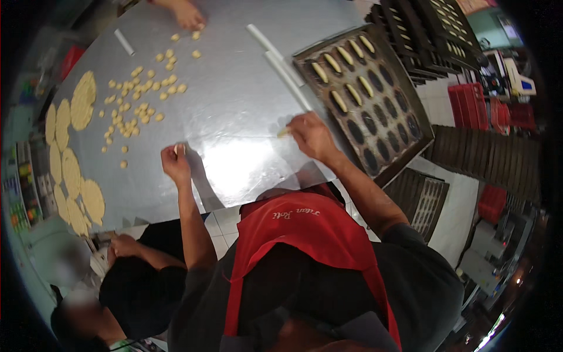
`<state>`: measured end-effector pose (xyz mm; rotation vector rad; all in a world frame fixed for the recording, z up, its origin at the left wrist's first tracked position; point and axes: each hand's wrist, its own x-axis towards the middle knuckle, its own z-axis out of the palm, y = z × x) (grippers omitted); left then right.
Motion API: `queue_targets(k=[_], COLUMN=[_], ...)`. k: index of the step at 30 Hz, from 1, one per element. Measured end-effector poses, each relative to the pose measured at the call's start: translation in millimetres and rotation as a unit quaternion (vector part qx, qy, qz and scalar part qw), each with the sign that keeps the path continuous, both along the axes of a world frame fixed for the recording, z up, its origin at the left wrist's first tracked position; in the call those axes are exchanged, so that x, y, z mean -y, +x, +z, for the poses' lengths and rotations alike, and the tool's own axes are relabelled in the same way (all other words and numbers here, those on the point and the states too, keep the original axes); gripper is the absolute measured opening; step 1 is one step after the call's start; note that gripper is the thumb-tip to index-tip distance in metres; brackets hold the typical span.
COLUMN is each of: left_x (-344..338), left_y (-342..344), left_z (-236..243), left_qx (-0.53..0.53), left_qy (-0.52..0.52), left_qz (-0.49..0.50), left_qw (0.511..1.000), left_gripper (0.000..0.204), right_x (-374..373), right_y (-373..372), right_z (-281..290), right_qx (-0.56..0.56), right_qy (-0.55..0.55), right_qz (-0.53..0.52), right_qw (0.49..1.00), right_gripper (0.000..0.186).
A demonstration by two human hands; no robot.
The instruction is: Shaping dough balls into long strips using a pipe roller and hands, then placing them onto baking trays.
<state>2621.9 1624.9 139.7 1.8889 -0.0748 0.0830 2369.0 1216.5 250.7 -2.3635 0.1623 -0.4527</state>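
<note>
My right hand (312, 137) is over the metal table, closed on one end of a short rolled dough piece (284, 132). To its right lies a dark baking tray (362, 100) with rows of oval hollows. Several pale dough rolls (331, 63) rest in the hollows toward the tray's far end, while many nearer ones hold only dark bare metal. My left hand (176, 166) is above the table near its front edge, pinching a small pale dough piece (180, 149) between thumb and fingers. Beyond it, small dough balls (141, 110) are scattered across the table.
Flat dough sheets (71, 170) line the left of the metal table (229, 88). White rods (285, 76) lie left of the tray; a short white rod (124, 42) is farther off. Another person's hand (187, 16) touches dough at the far edge. A person (141, 252) stands at left.
</note>
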Motion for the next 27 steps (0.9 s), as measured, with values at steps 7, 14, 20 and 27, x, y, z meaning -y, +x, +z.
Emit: queue_targets(k=[7, 14, 20, 27], left_x=[77.3, 125.3, 239.8, 193.6], left_y=[-101.7, -121.6, -143.5, -164.1], left_z=[74.8, 71.4, 109.3, 103.1], left_qx=[-0.127, -0.187, -0.105, 0.199], left_qy=[-0.082, -0.023, 0.165, 0.361], left_qz=[-0.033, -0.018, -0.234, -0.335], left_qw=[0.988, 0.982, 0.952, 0.847], left_gripper=[0.014, 0.022, 0.048, 0.057], right_x=[195.3, 211.7, 34.4, 8.0], right_y=[-21.9, -58.0, 51.3, 12.3], right_z=[74.0, 17.1, -4.8, -45.9], right_qx=[0.292, -0.031, -0.059, -0.067], right_qy=[0.239, -0.23, -0.087, -0.113], right_qz=[-0.355, -0.314, -0.073, -0.115], right_qw=[0.855, 0.921, 0.992, 0.985], right_gripper=[0.025, 0.027, 0.041, 0.03])
